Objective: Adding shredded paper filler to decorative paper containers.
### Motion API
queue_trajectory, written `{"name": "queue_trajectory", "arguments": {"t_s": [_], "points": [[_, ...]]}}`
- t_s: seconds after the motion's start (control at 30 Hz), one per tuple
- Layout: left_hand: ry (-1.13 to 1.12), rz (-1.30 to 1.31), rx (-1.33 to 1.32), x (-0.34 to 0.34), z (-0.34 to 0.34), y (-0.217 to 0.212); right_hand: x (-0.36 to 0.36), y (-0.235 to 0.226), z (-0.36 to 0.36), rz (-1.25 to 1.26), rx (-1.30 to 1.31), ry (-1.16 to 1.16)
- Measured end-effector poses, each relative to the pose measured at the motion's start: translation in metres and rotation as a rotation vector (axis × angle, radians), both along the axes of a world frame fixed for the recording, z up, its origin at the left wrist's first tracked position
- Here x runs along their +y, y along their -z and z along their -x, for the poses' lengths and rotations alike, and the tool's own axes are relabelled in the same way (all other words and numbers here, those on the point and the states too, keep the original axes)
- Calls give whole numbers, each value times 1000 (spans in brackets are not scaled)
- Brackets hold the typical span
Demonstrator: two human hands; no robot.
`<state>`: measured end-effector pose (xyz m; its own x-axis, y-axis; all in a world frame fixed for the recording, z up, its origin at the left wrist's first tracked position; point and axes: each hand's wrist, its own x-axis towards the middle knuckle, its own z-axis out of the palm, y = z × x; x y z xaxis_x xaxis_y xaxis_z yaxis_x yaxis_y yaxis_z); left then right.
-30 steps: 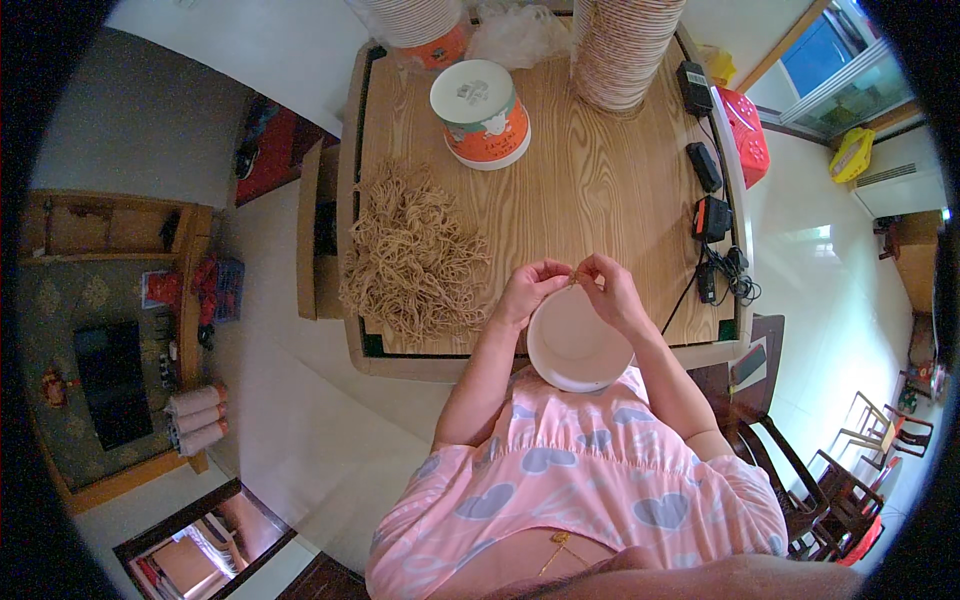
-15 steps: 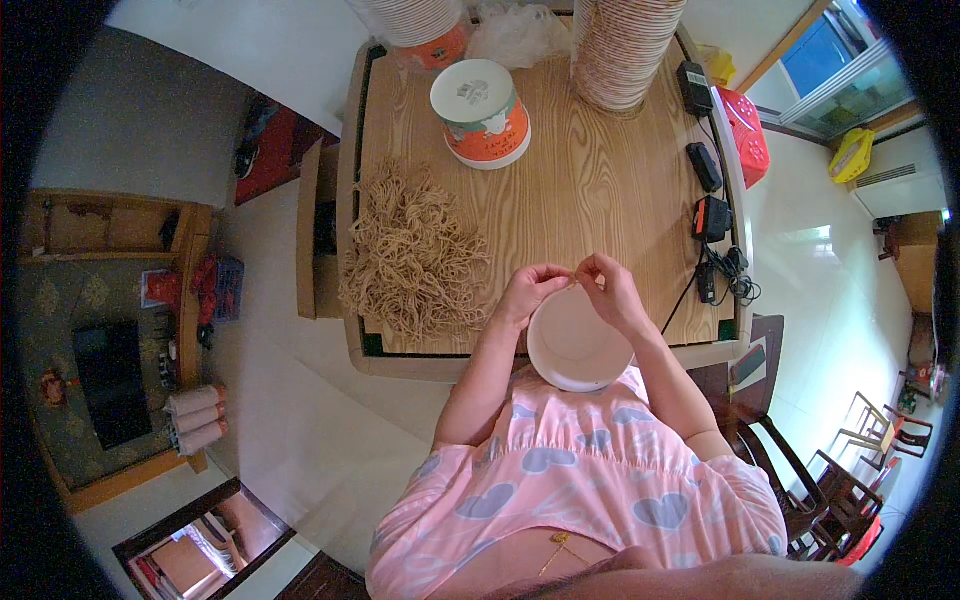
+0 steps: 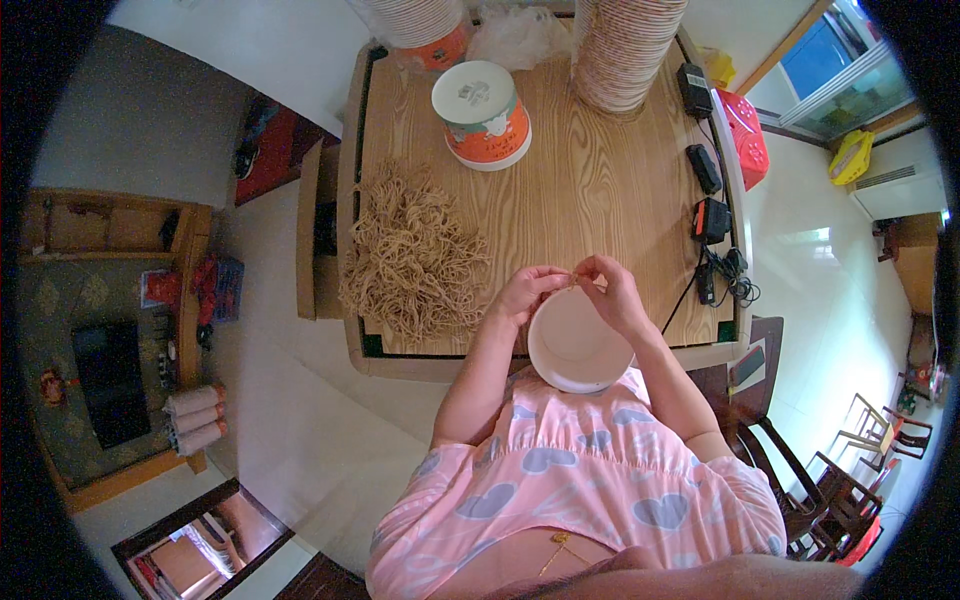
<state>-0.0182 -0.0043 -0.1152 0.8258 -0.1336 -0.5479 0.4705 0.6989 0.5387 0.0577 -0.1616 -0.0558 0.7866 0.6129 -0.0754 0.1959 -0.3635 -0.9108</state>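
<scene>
A white paper bucket [image 3: 578, 345] leans in front of my body at the table's near edge, its open mouth facing up toward me. Both my hands meet at its far rim. My left hand [image 3: 530, 295] is closed in a pinch, and so is my right hand [image 3: 612, 292]. Between the fingertips shows a small tan bit of cord [image 3: 573, 281], mostly hidden by the fingers. Left of my hands lies a loose, tangled heap of tan cords [image 3: 415, 255]. Farther off, an orange and green printed paper bucket [image 3: 485, 120] stands upside down on the table.
Two tall stacks of nested buckets stand at the far edge, a left stack [image 3: 420, 30] and a right stack [image 3: 625, 50], with a clear plastic bag [image 3: 515, 38] between. Black adapters [image 3: 711, 218] and coiled cables [image 3: 735, 275] line the right edge. A red stool [image 3: 742, 138] stands beyond.
My fingers shift very slightly at the bucket's far rim. The bucket, the cord heap and the stacks stay where they were.
</scene>
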Motion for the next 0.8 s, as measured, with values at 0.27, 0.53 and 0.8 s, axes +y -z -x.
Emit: {"name": "queue_trajectory", "arguments": {"t_s": [0.27,0.53,0.8], "points": [[-22,-17,-3,0,0,4,-3,-8,1,-62,-159,-128],[-65,-90,-11,-3,-1,-20,-3,-8,-1,-44,-184,-104],[-47,-578,-242,-5,-1,-28,9,-17,-12,-32,-303,-159]]}}
